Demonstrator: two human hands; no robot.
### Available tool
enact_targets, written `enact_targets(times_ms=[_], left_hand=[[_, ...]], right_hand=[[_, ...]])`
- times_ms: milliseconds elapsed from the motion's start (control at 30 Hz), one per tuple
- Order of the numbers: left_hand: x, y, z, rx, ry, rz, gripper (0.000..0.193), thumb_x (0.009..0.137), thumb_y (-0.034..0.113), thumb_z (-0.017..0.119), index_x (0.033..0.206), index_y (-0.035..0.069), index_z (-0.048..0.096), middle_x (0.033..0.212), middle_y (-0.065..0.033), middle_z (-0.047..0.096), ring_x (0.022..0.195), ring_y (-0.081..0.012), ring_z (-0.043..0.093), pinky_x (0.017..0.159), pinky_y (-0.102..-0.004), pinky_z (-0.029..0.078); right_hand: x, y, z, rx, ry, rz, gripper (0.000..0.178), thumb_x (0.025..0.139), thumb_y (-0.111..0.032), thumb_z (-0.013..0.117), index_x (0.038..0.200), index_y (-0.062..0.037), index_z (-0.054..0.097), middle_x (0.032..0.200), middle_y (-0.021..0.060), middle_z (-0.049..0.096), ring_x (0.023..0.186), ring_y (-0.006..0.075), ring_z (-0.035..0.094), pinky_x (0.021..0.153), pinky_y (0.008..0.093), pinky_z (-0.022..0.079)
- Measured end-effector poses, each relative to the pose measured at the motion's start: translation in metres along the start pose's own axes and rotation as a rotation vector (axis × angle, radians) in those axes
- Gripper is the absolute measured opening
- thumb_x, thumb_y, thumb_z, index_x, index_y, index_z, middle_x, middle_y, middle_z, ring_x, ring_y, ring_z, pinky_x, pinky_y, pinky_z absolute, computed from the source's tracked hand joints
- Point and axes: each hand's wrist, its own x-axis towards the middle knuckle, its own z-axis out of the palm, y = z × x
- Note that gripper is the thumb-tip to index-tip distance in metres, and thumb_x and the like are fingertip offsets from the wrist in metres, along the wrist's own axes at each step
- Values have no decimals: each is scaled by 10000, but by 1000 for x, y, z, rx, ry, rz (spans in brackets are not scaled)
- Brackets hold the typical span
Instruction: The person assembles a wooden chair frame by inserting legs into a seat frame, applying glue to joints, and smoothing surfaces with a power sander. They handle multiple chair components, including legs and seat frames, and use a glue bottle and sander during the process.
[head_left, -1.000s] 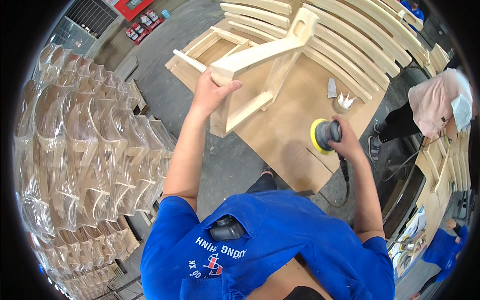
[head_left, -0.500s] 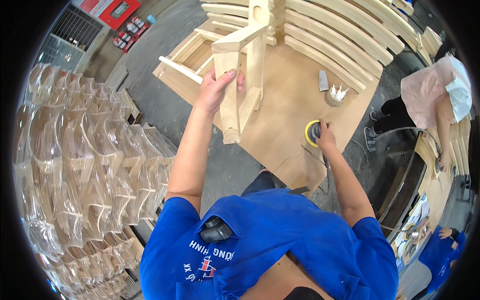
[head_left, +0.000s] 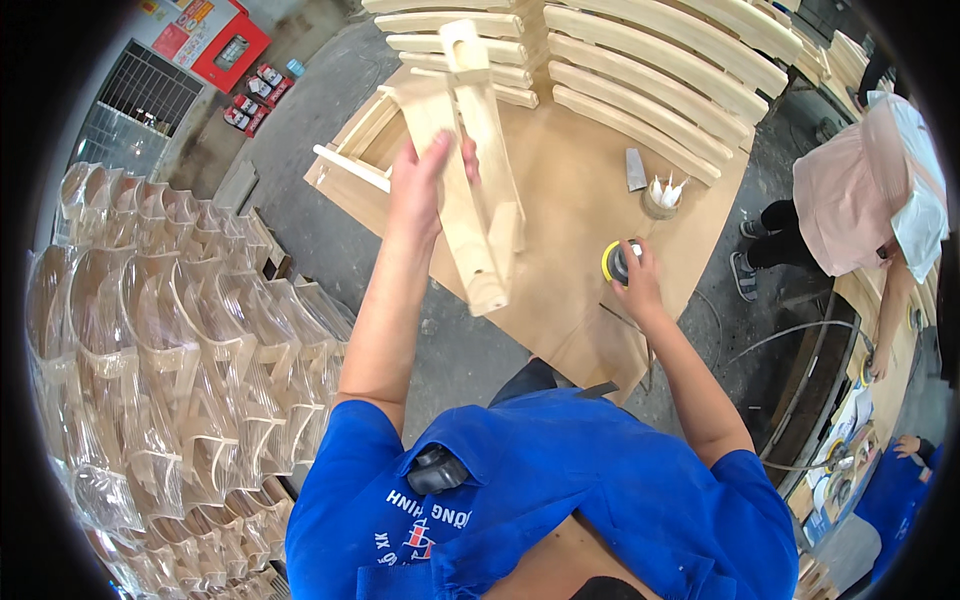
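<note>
My left hand (head_left: pixel 422 180) grips a pale wooden frame (head_left: pixel 468 235) by one of its bars, thumb on the upper face and fingers round the far side. The frame is tilted, its lower end toward me over the table's near left edge. On the right, my right hand (head_left: pixel 640 283) is closed round a round sander (head_left: pixel 617 263) with a yellow rim and dark body. A hose or cord trails from it along the brown board-covered table (head_left: pixel 570 300). Whether the sander's pad touches the table is hidden.
Slatted wooden pieces (head_left: pixel 640 90) stand along the table's far side. A jar of white-tipped items (head_left: pixel 662 197) and a grey flat piece (head_left: pixel 636 169) lie beyond the sander. Plastic-wrapped wooden parts (head_left: pixel 170 370) are stacked at left. A co-worker in pink (head_left: pixel 850 200) stands right.
The wooden frame in my left hand has turned, its lower end swinging slightly right and nearer me. My right hand with the sander has shifted only slightly left.
</note>
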Motion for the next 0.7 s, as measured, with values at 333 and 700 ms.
enact_targets(times_ms=[333, 700], left_hand=[[26, 37, -1, -815, 252, -218, 397, 1004, 340, 434, 1021, -57, 414, 854, -141, 473, 764, -253, 484, 715, -394, 472], [28, -55, -106, -954, 546, -321, 434, 1015, 376, 398, 1152, -36, 397, 940, -193, 507, 819, -311, 525, 752, -475, 488]], right_hand=[[-49, -104, -149, 304, -141, -257, 857, 681, -262, 819, 1399, -84, 388, 1380, 185, 395, 1231, 397, 462, 1008, 444, 420], [-71, -74, -138, -41, -450, 0, 753, 715, -164, 730, 1385, -86, 396, 1100, 203, 523, 1000, 382, 562, 870, 443, 481]])
